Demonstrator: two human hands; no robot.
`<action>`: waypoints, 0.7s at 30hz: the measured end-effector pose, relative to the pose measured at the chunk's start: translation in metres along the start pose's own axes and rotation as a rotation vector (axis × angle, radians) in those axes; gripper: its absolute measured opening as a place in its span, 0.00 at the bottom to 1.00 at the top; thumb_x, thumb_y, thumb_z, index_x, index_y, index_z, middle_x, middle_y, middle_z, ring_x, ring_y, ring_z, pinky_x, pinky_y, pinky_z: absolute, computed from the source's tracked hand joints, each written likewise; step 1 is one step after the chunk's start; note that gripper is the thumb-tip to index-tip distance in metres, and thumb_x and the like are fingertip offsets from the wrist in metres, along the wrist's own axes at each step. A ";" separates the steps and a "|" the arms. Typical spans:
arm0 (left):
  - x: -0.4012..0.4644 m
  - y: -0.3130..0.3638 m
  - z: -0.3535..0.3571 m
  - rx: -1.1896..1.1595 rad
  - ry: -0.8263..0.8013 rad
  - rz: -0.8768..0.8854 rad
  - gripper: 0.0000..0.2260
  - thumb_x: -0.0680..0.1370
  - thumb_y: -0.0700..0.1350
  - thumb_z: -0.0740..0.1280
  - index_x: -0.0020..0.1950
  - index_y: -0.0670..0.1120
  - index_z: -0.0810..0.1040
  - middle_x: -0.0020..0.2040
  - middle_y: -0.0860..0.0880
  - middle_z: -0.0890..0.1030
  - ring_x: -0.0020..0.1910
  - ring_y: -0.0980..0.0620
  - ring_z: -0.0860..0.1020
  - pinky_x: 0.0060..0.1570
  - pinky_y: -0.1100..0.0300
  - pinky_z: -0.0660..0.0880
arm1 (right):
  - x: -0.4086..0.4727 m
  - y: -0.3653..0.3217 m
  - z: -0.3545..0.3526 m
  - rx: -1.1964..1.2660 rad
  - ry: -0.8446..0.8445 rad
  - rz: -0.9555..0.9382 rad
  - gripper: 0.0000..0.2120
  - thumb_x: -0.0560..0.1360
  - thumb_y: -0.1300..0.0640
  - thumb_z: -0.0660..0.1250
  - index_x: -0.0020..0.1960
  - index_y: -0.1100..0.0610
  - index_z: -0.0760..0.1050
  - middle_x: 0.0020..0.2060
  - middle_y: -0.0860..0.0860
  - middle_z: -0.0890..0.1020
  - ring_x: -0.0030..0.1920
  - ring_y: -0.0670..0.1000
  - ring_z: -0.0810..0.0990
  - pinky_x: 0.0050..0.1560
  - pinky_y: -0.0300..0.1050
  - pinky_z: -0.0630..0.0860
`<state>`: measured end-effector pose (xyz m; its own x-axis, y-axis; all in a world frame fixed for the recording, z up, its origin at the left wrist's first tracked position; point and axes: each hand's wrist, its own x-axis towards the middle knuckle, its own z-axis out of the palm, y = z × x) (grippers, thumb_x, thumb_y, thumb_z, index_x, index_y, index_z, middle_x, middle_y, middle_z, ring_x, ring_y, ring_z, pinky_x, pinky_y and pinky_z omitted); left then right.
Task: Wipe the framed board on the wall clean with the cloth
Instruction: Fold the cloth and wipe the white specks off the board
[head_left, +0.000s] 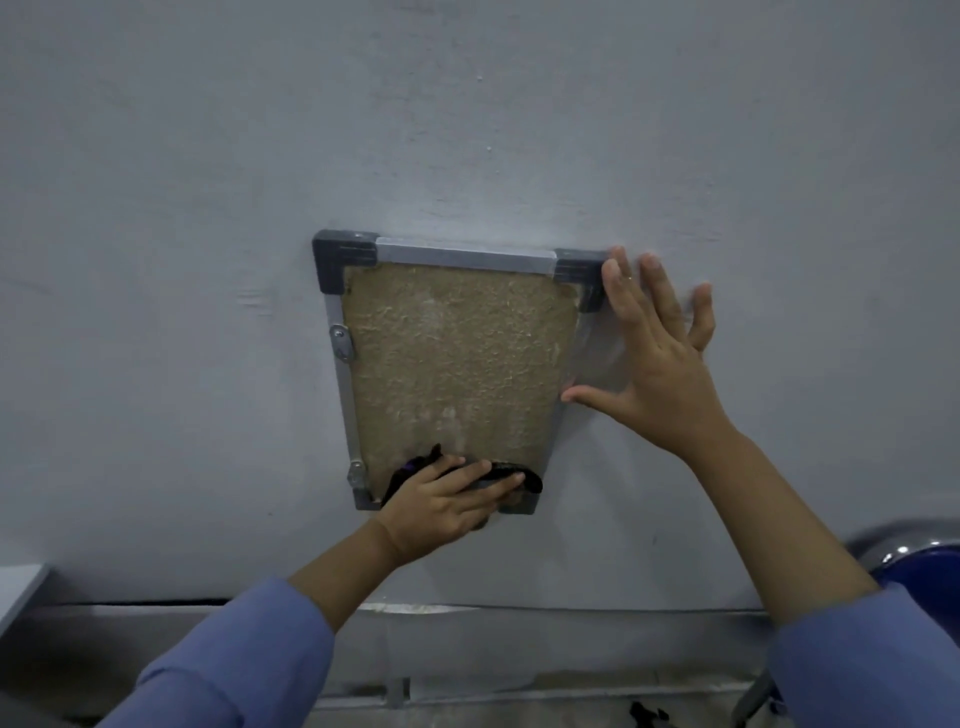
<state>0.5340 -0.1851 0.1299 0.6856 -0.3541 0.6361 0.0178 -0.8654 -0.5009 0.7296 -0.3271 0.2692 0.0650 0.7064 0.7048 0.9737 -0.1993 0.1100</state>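
While the left hand (447, 499) presses the dark cloth (511, 475) flat-fingered against the board's (457, 358) bottom edge, the right hand (654, 358) braces its right frame edge, fingers spread; I'd sweep upward in overlapping strokes, keeping that brace firm.

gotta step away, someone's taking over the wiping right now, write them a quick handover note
Left hand: fingers straight, pressing the dark cloth flat on the board's bottom edge.
Right hand: open, fingers spread, braced on the wall at the frame's right side, thumb touching the frame.
Done: cannot tell how much is wiped; the board looks mottled.
Left: finish the board's face and frame, then lift both hands off.
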 end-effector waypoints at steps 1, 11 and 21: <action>0.001 0.002 -0.002 -0.010 -0.011 -0.001 0.20 0.83 0.43 0.54 0.46 0.51 0.86 0.59 0.56 0.81 0.51 0.54 0.82 0.52 0.58 0.75 | 0.000 0.000 -0.001 -0.002 -0.005 -0.002 0.52 0.65 0.34 0.65 0.77 0.50 0.40 0.76 0.47 0.50 0.76 0.47 0.41 0.70 0.61 0.36; -0.005 -0.030 -0.054 0.104 0.221 -0.305 0.15 0.77 0.39 0.67 0.63 0.46 0.78 0.66 0.52 0.76 0.56 0.46 0.76 0.55 0.52 0.72 | -0.002 -0.003 -0.004 0.018 0.000 0.002 0.49 0.66 0.32 0.61 0.77 0.50 0.42 0.76 0.48 0.52 0.76 0.47 0.41 0.70 0.63 0.40; -0.018 -0.036 -0.029 0.141 0.121 -0.218 0.14 0.80 0.41 0.62 0.66 0.46 0.76 0.67 0.52 0.74 0.67 0.50 0.70 0.63 0.51 0.68 | -0.002 -0.002 0.000 -0.021 0.010 -0.009 0.50 0.67 0.33 0.63 0.77 0.51 0.41 0.76 0.51 0.53 0.76 0.48 0.42 0.71 0.58 0.35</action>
<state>0.5004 -0.1581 0.1531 0.5627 -0.2120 0.7991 0.2625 -0.8707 -0.4158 0.7271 -0.3284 0.2677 0.0544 0.7014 0.7107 0.9695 -0.2074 0.1304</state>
